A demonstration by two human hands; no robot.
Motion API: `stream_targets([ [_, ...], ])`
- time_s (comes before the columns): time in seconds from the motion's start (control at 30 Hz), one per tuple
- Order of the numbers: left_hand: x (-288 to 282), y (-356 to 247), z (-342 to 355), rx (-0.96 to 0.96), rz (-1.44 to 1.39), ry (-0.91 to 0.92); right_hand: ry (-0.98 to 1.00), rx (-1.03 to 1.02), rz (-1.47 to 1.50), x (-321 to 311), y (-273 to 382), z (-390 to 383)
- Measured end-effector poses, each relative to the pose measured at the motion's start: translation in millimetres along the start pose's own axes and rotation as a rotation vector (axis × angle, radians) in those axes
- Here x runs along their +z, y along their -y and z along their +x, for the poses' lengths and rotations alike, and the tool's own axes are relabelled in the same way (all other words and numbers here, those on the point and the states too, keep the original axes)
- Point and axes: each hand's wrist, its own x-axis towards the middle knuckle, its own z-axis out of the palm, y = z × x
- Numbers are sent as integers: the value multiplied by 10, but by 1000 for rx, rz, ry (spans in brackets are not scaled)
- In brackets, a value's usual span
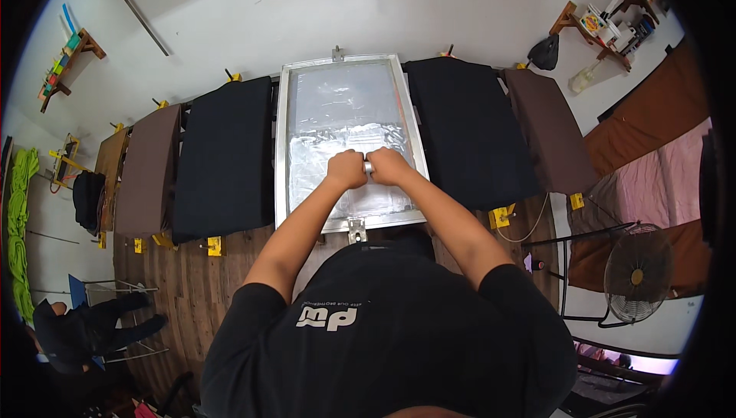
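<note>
A: What is being held, and how?
B: A silver bar is gripped from both sides. The left hand is closed around it in a fist, and so is the right hand. Only a short piece of the bar is left visible between them; whether the screen is touched by it cannot be told.

A: Where is it placed against the edges?
B: It is held over the screen, inside the metal frame, slightly right of centre and nearer the near rail than the far one. The near rail is crowded by the black shirt, and the frame's sides are crossed by the forearms near its lower corners.

A: And where is room left for moving?
B: The longest stretch is found beyond the fists, toward the far rail. Shorter strips of screen are left between each fist and its side rail.

A: What is set outside the frame?
B: The left edge is closely flanked by a black-covered board, the right edge by a second black board. Brown boards are placed farther out on both sides. A clamp is fixed at the near rail.
</note>
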Motion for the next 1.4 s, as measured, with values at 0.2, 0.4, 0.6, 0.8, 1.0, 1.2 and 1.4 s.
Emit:
stream_targets([
  [0.2, -17, 16, 92, -18, 53, 134, 146, -43, -59, -20, -53, 117],
  [0.4, 63, 22, -140, 38, 25, 214, 249, -72, 3, 35, 84, -141],
  [0.6, 159, -120, -534, 80, 15, 230, 289, -57, -17, 80, 273, -569],
  [0.8, 442, -186, -962, 198, -76, -94, 7, -73, 64, 258, 450, -1025],
  [1.0, 566, -193, -1252, 242, -83, -16, -8, -100, 71, 445, 499, -1404],
  [1.2, 316, 278, -1203, 130, -587, 147, -4, -251, 344, 208, 216, -1501],
  [1.4, 438, 1169, -1607, -483, -192, -457, -441, 222, 434, 192, -203, -1834],
])
